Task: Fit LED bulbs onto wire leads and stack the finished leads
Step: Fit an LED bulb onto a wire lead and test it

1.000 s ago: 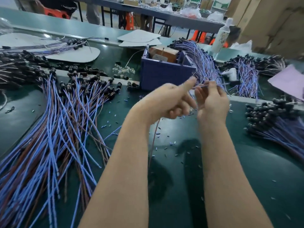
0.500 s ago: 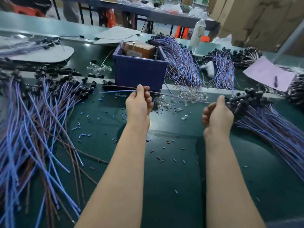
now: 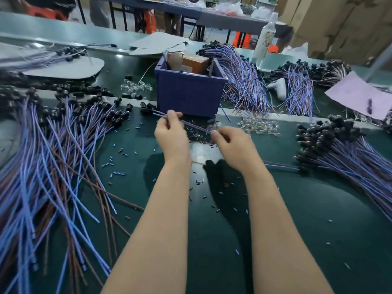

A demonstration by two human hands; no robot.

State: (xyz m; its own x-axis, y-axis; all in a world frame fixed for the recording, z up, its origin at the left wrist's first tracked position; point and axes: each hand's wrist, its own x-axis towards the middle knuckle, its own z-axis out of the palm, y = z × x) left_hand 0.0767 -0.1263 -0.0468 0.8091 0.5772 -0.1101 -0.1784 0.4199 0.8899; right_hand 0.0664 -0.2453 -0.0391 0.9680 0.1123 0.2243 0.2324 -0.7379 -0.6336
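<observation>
Though thin, straight blue-brown wire lead (image 3: 195,126), black-tipped.

I have open green mat (image 3: 297,230) between my 2 forearms and out to the lower right, dotted only with small cut sleeve bits (image 3: 114,164). On the left, a loose sprawl of blue and brown wires (image 3: 53,166) covers the mat. On the right, a stack of capped leads (image 3: 350,158) fans toward the edge. Ahead, the blue bin (image 3: 188,94) blocks the way, with a heap of clear bulbs (image 3: 258,126) to its right. The single lead (image 3: 191,125) pinched between left hand (image 3: 172,136) and right hand (image 3: 233,145) bars the gap between them.
</observation>
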